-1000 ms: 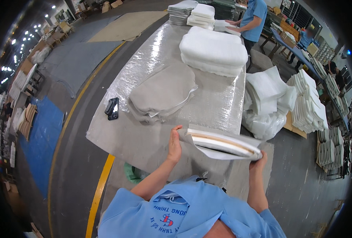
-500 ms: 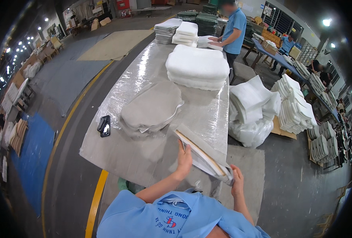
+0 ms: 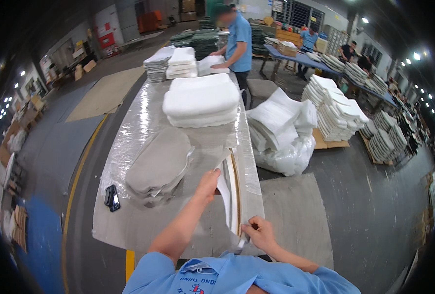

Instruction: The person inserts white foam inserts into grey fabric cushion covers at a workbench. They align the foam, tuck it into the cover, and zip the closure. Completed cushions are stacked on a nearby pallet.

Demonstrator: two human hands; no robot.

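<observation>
A long padded panel (image 3: 236, 196) stands on edge over the near right side of the table, showing layers of grey fabric, white padding and a thin brown strip. My left hand (image 3: 209, 184) is closed on its left side, toward the far end, fingers partly hidden behind the fabric. At the near end, my right hand (image 3: 260, 234) pinches the corner between thumb and fingers. Left of the panel lies a stack of grey rounded fabric pieces (image 3: 159, 159) with white edges. A black phone-like device (image 3: 112, 198) rests by the table's left edge.
Thick white padding (image 3: 201, 98) is piled on the plastic-covered table (image 3: 129, 120), with smaller stacks (image 3: 181, 61) beyond. A co-worker (image 3: 238, 41) stands at the far right side. Bagged white padding (image 3: 281, 147) and stacked white pieces (image 3: 332, 110) sit on the floor to the right.
The panel has swung from slanting to nearly lengthwise, pointing away from me. My right hand has moved left and now pinches its near end. The view has turned right.
</observation>
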